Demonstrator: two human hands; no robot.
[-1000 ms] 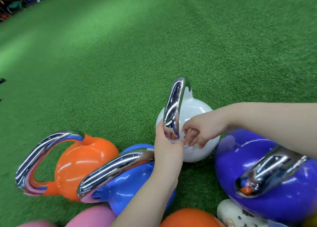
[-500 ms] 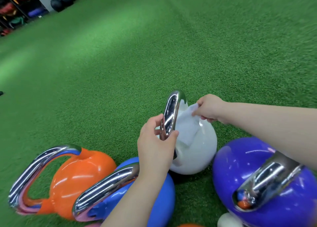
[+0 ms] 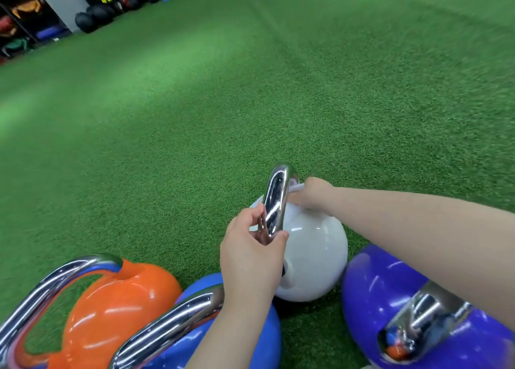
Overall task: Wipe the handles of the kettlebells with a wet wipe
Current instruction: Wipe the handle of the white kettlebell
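— On the green turf (image 3: 250,103), what stood nearest the person?

— Four kettlebells in a loose cluster: a white one (image 3: 312,257) in the middle, an orange one (image 3: 117,307) at the left, a blue one (image 3: 250,338) just beside it, and a purple one (image 3: 390,299) at the right. The white one was just beside the blue and purple ones.

— And the hands?

— The left hand (image 3: 250,254) gripped the near end of the white kettlebell's chrome handle (image 3: 276,198), thumb on one side and fingers curled round the other. The right hand (image 3: 312,194) was at the far side of that handle, near its top, fingers closed on a wet wipe (image 3: 296,188). Only a small white edge of the wipe showed, right against the chrome.

— Were the hands touching?

— No, they were apart, at opposite ends of the handle.

— Anything else?

— Dark balls (image 3: 94,17) lay along the far wall at the upper left, next to a rack (image 3: 16,20) with blurred gear on it.
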